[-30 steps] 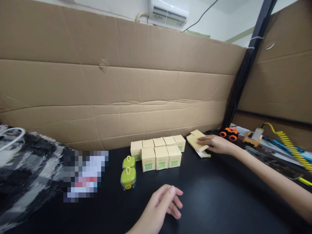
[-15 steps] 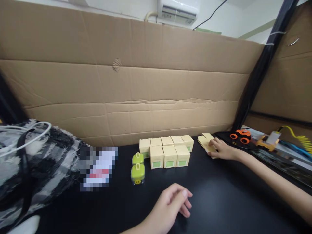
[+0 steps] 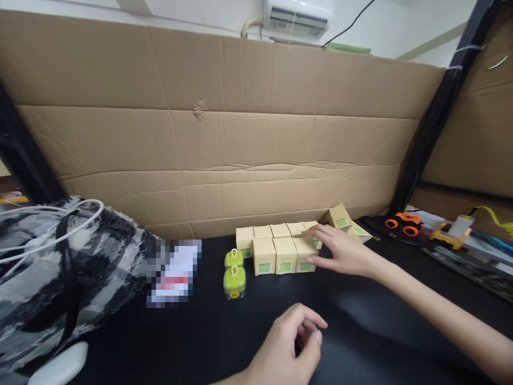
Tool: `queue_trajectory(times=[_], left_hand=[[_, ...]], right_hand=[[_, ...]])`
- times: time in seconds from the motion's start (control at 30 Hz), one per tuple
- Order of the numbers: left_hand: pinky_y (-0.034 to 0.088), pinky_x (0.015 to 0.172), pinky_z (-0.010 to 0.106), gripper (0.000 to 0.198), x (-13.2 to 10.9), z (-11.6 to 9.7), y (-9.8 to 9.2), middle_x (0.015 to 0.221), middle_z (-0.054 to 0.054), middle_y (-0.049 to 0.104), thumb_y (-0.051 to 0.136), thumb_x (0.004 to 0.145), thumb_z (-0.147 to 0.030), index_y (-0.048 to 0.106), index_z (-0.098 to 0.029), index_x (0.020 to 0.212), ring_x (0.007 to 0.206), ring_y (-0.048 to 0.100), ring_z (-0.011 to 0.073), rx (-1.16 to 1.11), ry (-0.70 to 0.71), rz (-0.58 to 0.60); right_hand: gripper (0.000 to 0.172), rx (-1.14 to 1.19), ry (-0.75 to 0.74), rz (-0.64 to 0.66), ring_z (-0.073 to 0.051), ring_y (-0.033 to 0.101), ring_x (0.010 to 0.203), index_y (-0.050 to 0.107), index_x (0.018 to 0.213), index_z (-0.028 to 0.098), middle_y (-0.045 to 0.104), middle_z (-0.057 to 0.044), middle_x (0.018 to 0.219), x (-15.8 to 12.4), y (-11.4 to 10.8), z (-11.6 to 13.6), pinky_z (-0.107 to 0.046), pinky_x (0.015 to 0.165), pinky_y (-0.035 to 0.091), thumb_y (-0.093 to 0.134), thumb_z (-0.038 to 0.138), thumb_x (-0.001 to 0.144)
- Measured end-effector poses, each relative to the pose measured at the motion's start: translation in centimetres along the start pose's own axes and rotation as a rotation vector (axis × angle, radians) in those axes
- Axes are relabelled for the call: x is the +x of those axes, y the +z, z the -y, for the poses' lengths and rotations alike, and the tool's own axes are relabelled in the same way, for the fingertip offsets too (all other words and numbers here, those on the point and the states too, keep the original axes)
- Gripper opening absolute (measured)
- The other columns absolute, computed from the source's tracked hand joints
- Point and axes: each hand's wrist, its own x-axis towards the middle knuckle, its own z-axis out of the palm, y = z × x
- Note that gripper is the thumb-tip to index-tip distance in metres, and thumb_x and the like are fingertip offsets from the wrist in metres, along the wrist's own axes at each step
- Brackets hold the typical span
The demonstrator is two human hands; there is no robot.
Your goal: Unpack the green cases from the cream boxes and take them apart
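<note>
Ranked, centre: eight boxes. Apparently outstanding: loose boxes, right; two cases, left of centre. I log right fingers spread, left fingers loosely curled, both empty.

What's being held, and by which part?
Left hand: nothing. Right hand: spread at the front row's rightmost pale yellow cardboard box; a grip cannot be told.

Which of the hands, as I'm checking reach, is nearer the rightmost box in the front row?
Right. The right hand is at the right edge of the rightmost front box, contact unclear. The left hand is apart from it, nearer the camera.
</note>
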Motion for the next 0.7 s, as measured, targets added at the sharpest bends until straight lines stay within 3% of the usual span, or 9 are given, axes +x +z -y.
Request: queue_trajectory(times=[0.1,0.17,0.27,0.37,0.43,0.5,0.57,0.7], left_hand=[[0.045,0.077,0.033,0.018,-0.3,-0.7,-0.6,0.082,0.005,0.059,0.050,0.079,-0.013,0.060,-0.016,0.094,0.079,0.054,0.0194,0.317,0.186,-0.082],[0.045,0.083,0.036,0.020,-0.2,-0.8,-1.1,0.091,0.008,0.060,0.049,0.082,-0.013,0.058,-0.017,0.099,0.090,0.055,0.0220,0.399,0.237,-0.143],[0.039,0.100,0.042,0.032,0.2,-0.1,-1.6,0.116,0.011,0.055,0.053,0.083,-0.017,0.049,-0.018,0.115,0.113,0.049,0.0249,0.390,0.246,-0.202],[0.029,0.110,0.047,0.067,0.5,0.7,-1.6,0.139,0.015,0.039,0.068,0.076,-0.027,0.031,-0.019,0.132,0.131,0.036,0.0282,0.289,0.181,-0.171],[0.032,0.108,0.047,0.079,0.5,0.9,-1.5,0.140,0.015,0.039,0.074,0.071,-0.031,0.028,-0.020,0.134,0.130,0.039,0.0291,0.202,0.133,-0.122],[0.039,0.104,0.044,0.071,0.5,0.6,-1.7,0.132,0.012,0.048,0.074,0.071,-0.029,0.034,-0.021,0.130,0.121,0.049,0.0268,0.148,0.112,-0.108],[0.042,0.100,0.040,0.061,0.4,0.2,-2.0,0.122,0.009,0.055,0.071,0.073,-0.024,0.041,-0.023,0.125,0.112,0.055,0.0245,0.168,0.124,-0.143],[0.044,0.098,0.039,0.066,-0.4,-0.4,-2.8,0.114,0.006,0.059,0.072,0.069,-0.019,0.041,-0.024,0.128,0.107,0.057,0.0247,0.284,0.166,-0.208]], right_hand=[[0.041,0.077,-0.010,0.013,-0.026,0.053,0.111,0.049,0.121,0.015,0.056,-0.013,0.117,-0.1,0.8,1.2,-0.043,0.090,0.046,0.057,0.036,0.086],[0.033,0.122,0.006,0.018,-0.026,0.054,0.109,0.051,0.113,0.014,0.056,-0.014,0.113,-0.6,0.5,1.5,-0.044,0.090,0.046,0.058,0.026,0.083],[0.033,0.194,0.000,0.065,-0.024,0.057,0.099,0.053,0.105,0.015,0.059,-0.010,0.104,-1.8,-0.8,2.2,-0.040,0.084,0.049,0.065,0.017,0.074],[0.049,0.281,-0.048,0.144,-0.020,0.056,0.099,0.051,0.112,0.019,0.057,-0.005,0.105,-2.9,-1.9,3.6,-0.032,0.084,0.049,0.072,0.016,0.068],[0.054,0.369,-0.084,0.214,-0.019,0.053,0.104,0.049,0.119,0.021,0.054,-0.005,0.109,-3.3,-2.3,4.7,-0.031,0.089,0.047,0.072,0.016,0.070],[0.050,0.444,-0.108,0.262,-0.018,0.050,0.106,0.048,0.120,0.021,0.051,-0.005,0.110,-3.5,-2.4,5.5,-0.032,0.093,0.045,0.069,0.014,0.075],[0.045,0.475,-0.116,0.252,-0.019,0.048,0.106,0.049,0.116,0.021,0.049,-0.005,0.110,-3.6,-2.3,6.0,-0.033,0.093,0.044,0.066,0.011,0.076],[0.044,0.494,-0.138,0.170,-0.020,0.047,0.106,0.046,0.116,0.021,0.049,-0.006,0.109,-3.6,-1.9,7.1,-0.034,0.090,0.046,0.064,0.009,0.078]])
